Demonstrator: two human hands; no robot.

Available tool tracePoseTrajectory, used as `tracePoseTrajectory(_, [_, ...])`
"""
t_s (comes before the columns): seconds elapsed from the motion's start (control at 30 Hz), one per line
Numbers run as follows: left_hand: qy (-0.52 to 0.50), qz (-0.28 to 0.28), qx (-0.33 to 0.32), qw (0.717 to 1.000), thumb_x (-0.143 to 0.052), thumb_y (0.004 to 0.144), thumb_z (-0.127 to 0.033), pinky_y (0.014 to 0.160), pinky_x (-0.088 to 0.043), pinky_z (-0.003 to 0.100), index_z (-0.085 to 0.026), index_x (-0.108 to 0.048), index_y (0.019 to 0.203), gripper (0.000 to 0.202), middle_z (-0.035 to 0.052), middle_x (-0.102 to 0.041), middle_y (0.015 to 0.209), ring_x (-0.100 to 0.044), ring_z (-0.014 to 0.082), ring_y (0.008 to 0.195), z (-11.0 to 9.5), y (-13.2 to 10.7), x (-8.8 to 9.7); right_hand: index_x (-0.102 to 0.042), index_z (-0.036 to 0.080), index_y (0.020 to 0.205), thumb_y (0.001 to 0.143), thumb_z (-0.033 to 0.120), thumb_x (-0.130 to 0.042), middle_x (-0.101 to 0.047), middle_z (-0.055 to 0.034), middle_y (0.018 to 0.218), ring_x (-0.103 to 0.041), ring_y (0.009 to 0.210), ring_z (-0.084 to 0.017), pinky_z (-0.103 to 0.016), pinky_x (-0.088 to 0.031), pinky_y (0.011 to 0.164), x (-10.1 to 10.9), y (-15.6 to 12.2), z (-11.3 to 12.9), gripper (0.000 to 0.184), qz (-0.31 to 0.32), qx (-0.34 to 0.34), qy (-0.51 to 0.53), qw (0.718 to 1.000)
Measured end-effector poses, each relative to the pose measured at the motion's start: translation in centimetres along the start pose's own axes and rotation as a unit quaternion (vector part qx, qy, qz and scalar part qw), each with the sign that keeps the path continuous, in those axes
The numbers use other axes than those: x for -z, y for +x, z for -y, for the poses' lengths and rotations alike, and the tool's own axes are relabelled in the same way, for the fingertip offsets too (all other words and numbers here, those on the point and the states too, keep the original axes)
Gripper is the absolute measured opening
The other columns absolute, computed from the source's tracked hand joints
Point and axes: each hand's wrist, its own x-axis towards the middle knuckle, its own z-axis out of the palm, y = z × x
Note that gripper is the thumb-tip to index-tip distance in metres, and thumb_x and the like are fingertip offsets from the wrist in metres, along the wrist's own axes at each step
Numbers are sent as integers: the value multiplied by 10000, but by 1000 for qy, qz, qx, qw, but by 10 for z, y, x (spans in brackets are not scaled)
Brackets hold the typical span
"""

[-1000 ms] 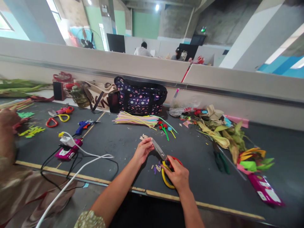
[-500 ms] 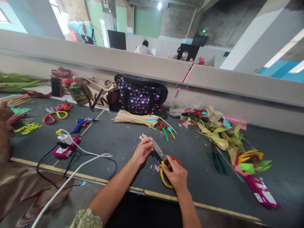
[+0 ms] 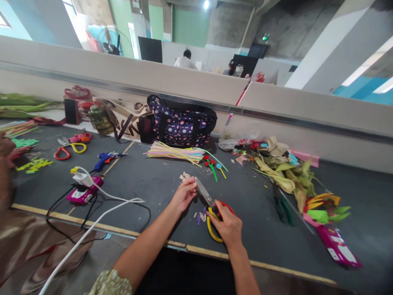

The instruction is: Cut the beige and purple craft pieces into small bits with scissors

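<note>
My right hand (image 3: 227, 225) is closed round the red and yellow handles of a pair of scissors (image 3: 210, 205), whose blades point up and left. My left hand (image 3: 184, 194) pinches a small piece at the blade tips; the piece is too small to name. Small cut scraps (image 3: 200, 216) lie on the dark table (image 3: 147, 180) just under the blades. More pale scraps (image 3: 185, 177) lie just beyond my left hand.
A bundle of pastel strips (image 3: 175, 152) and a dotted dark bag (image 3: 181, 121) lie behind. Dried leaves and coloured cut-outs (image 3: 291, 174) pile up on the right. At left are a blue glue gun (image 3: 104, 159), a pink power strip (image 3: 82, 193) with cables, other scissors (image 3: 69, 148), and another person's arm (image 3: 7, 164).
My hands and the scissors have stayed almost in place. The view has shifted slightly.
</note>
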Motion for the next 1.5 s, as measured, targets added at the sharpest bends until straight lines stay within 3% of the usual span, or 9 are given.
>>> tracePoseTrajectory(0.4, [4,-2,-3,1000,-822,545,-107,472,-425,148,-136,-658,860,357,-28,-611,609,-519,44,468,-1,-1,-2,-637,149,1158,867,461,-579,-684,-37,779,-624,636,-112,-207,-437,627,1,2,2,431,-8,11,-13,1000])
tracePoseTrajectory(0.63, [13,-4,-10,1000,-822,555,-115,485,-443,148,-132,-677,877,354,-14,-646,658,-525,39,475,0,1,-1,-613,152,1208,879,462,-559,-696,-37,824,-623,641,-94,-191,-453,649,-5,-4,-4,455,17,-8,35,999])
tracePoseTrajectory(0.73, [23,5,-13,1000,-822,575,-127,491,-447,146,-124,-687,921,371,-5,-659,709,-523,31,486,0,1,0,-619,161,1200,870,510,-544,-692,-35,793,-619,633,-105,-200,-450,637,-6,-5,-5,486,18,-44,38,998])
tracePoseTrajectory(0.87, [27,19,-19,999,-819,590,-138,502,-455,145,-118,-692,949,381,-4,-651,717,-522,28,498,0,0,0,-624,203,1165,824,595,-545,-676,-17,784,-622,664,-126,-219,-430,619,-1,-2,-5,526,12,-155,16,988])
tracePoseTrajectory(1.0, [35,15,-20,999,-811,597,-133,501,-462,150,-116,-694,953,376,-10,-635,704,-522,30,496,-1,-1,-2,-578,208,1207,820,619,-507,-670,-33,899,-621,757,-152,-240,-407,611,4,3,-2,570,22,-211,-24,977])
tracePoseTrajectory(1.17, [42,18,-27,999,-798,610,-133,498,-469,159,-122,-696,940,345,-12,-622,692,-523,37,498,-1,0,-3,-582,234,1210,836,613,-493,-665,-36,930,-622,809,-167,-249,-395,632,1,3,0,540,53,-152,-64,985])
tracePoseTrajectory(1.5, [47,23,-45,998,-804,612,-163,502,-467,159,-129,-681,931,344,-16,-624,663,-530,42,488,1,1,-1,-596,223,1216,839,573,-538,-673,-38,940,-625,840,-150,-233,-410,694,4,3,1,518,32,-61,-52,996])
